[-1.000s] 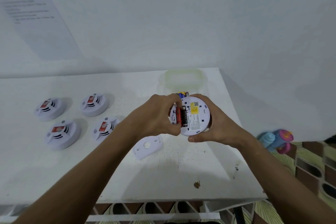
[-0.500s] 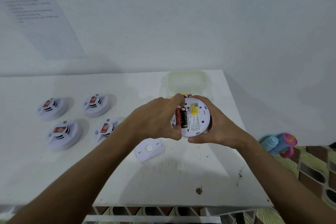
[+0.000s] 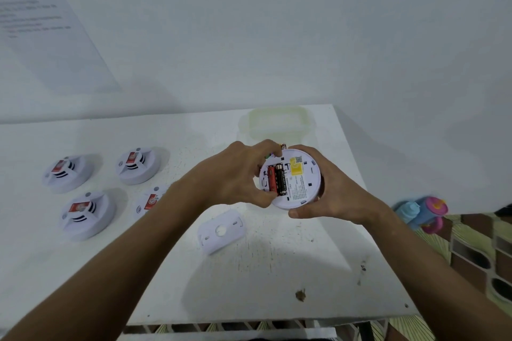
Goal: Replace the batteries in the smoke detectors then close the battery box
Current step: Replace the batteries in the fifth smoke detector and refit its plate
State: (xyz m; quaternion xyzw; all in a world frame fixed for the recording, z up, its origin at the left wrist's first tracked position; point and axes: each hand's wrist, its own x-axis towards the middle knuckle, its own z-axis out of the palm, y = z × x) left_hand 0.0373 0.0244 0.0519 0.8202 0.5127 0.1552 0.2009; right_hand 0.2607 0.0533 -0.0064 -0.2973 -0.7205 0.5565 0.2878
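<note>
Above the table (image 3: 249, 279), the right hand (image 3: 332, 196) cradles an upturned smoke detector (image 3: 299, 183); the left hand (image 3: 238, 174) pinches its red battery (image 3: 271, 178). The battery box (image 3: 278, 123) sits open behind.

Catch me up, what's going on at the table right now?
A person holds a smoke detector upside down in the right hand, while the left hand works at the two batteries in its open compartment. Its back plate lies on the table. Four more detectors sit to the left, and the battery box is behind the hands.
</note>
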